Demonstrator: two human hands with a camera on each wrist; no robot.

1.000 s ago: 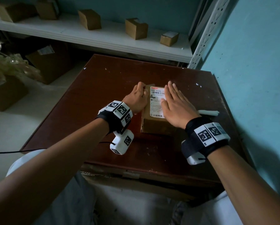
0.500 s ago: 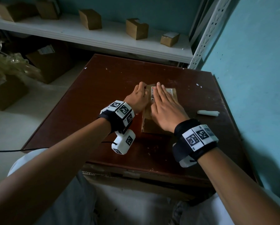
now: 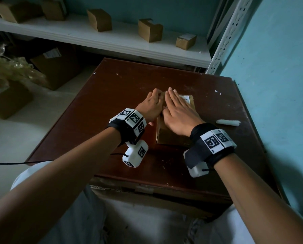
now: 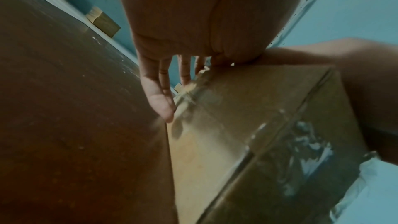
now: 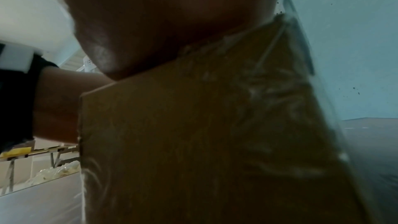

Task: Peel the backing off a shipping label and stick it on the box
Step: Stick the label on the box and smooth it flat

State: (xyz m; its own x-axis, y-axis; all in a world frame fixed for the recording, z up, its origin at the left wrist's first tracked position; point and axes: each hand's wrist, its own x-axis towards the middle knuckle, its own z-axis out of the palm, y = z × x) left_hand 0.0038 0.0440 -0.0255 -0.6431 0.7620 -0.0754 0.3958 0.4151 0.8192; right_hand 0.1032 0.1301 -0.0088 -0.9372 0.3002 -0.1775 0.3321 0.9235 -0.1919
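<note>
As the shipping label (image 3: 185,99) lies on the cardboard box (image 3: 171,138), sticking is judged nearly done; it is pressed under the right hand (image 3: 178,115), fingers flat, while the box's left side is steadied by the left hand (image 3: 151,107), fingers straight.

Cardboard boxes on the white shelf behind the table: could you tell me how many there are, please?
5 boxes: two at the dim far left, three spaced rightward. Another may be cut off at the left edge.

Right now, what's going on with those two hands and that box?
Right hand flat, pressing label onto box. Left hand steadies box's left side, fingers straight. Peeled backing roll lies clear, to the right.
</note>
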